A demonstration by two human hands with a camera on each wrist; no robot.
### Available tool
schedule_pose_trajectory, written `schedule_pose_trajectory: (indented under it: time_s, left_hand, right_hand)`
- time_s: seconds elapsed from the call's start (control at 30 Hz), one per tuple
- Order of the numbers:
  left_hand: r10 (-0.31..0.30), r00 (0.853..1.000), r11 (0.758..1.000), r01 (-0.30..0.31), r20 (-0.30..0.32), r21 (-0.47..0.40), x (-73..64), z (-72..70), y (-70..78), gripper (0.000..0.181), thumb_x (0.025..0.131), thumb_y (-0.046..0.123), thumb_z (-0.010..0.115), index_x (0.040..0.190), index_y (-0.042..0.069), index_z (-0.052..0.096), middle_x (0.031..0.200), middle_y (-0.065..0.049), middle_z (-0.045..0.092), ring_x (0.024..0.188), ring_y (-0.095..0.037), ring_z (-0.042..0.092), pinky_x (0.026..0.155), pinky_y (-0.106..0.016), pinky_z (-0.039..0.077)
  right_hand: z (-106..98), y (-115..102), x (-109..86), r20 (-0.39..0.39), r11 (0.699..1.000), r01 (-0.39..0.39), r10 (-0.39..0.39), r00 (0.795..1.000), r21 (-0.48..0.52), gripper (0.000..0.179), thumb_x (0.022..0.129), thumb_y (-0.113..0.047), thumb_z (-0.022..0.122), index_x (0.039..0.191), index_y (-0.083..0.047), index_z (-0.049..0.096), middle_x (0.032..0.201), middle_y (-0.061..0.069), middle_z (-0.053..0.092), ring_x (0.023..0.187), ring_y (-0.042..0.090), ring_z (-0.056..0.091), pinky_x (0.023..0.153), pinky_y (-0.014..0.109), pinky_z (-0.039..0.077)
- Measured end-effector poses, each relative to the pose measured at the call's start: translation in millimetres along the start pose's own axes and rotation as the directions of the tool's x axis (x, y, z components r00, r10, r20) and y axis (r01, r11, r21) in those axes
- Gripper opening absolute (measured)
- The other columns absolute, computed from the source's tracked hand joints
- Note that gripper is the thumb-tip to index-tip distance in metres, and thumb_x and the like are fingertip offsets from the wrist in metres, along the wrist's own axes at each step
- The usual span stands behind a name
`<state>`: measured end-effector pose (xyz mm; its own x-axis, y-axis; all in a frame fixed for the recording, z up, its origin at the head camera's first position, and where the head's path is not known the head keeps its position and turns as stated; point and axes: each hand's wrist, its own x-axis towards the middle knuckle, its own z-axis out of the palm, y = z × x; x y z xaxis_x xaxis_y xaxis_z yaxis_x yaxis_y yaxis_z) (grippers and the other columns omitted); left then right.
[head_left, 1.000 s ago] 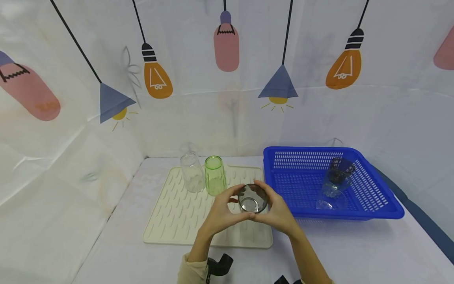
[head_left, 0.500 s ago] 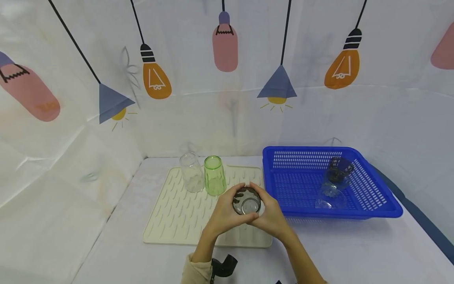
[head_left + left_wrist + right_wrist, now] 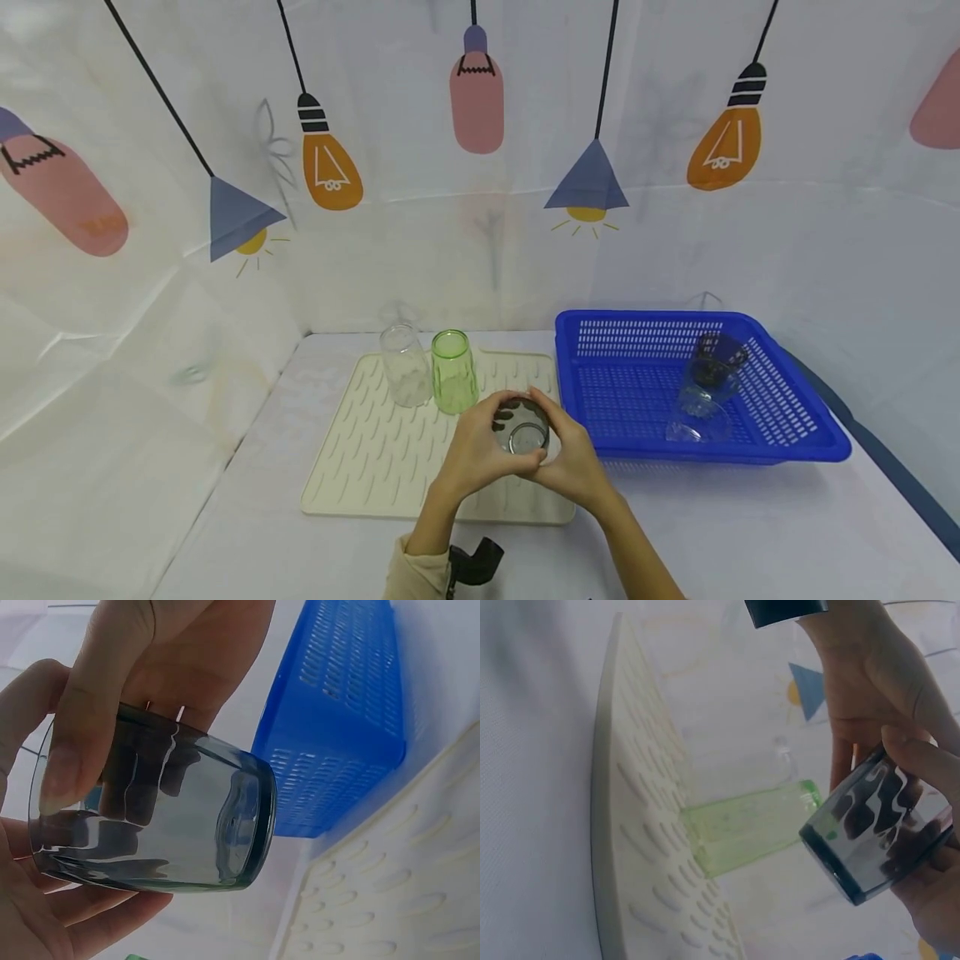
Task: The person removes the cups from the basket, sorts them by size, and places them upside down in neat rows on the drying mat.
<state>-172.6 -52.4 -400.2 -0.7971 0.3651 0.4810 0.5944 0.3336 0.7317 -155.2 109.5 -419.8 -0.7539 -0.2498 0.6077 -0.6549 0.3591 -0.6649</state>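
Both hands hold one smoky grey drinking glass (image 3: 522, 433) above the right part of the cream ribbed mat (image 3: 375, 475). My left hand (image 3: 472, 450) curves round its left side and my right hand (image 3: 572, 458) round its right, with the thumbs meeting at the near side. In the left wrist view, the thick base of the grey glass (image 3: 202, 817) points toward the mat, and fingers cover much of its other end. A green glass (image 3: 454, 375) and a clear glass (image 3: 406, 367) stand side by side at the back of the mat.
A blue perforated plastic basket (image 3: 622, 454) stands right of the mat. Inside, at its right, lie a dark glass (image 3: 716, 354) and clear glassware (image 3: 697, 421). A white sheet printed with lamps (image 3: 480, 250) rises behind the table.
Over the first half second, both hands carried the grey glass slightly left and the thumbs came to overlap. Since then, the hands and glass have hardly moved.
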Motion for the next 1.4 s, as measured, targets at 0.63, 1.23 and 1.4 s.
schedule_pose_trajectory:
  time_s: [0.63, 1.23, 1.4]
  left_hand:
    - [-0.024, 0.993, 0.947, -0.015, -0.117, -0.321, -2.5, -4.6, -8.3, 0.062, 0.071, 0.002, 0.078, 0.125, -0.006, 0.050, 0.114, -0.022, 0.061, 0.102, -0.036, 0.062, 0.083, -0.044, 0.055]
    - [-0.195, 0.974, 0.588, 0.024, -0.113, -0.809, -8.9, 0.5, -14.6, 0.075, 0.078, 0.009, 0.074, 0.130, -0.023, 0.030, 0.120, -0.004, 0.057, 0.107, -0.014, 0.058, 0.090, -0.022, 0.051]
    - [-0.180, 0.977, 0.558, 0.003, -0.117, -0.830, -8.4, 3.4, -14.3, 0.079, 0.078, 0.015, 0.076, 0.129, -0.023, 0.030, 0.119, -0.003, 0.056, 0.108, -0.013, 0.056, 0.091, -0.021, 0.050]
  right_hand:
    - [-13, 8, -8.2, 0.002, 0.996, -0.088, 0.088, 0.996, 0.011, 0.092, 0.061, -0.008, 0.088, 0.137, 0.008, 0.039, 0.131, 0.022, 0.053, 0.121, 0.040, 0.049, 0.098, 0.053, 0.040]
    - [-15, 15, -8.1, 0.071, 0.839, -0.211, 0.203, 0.976, 0.501, 0.073, 0.076, 0.008, 0.072, 0.134, 0.021, 0.030, 0.132, 0.041, 0.039, 0.118, 0.000, 0.050, 0.098, 0.017, 0.042]
    - [-9, 14, -7.7, 0.066, 0.801, -0.212, 0.213, 0.975, 0.560, 0.070, 0.076, 0.006, 0.072, 0.132, 0.021, 0.032, 0.128, 0.035, 0.046, 0.115, 0.006, 0.055, 0.096, 0.019, 0.045]
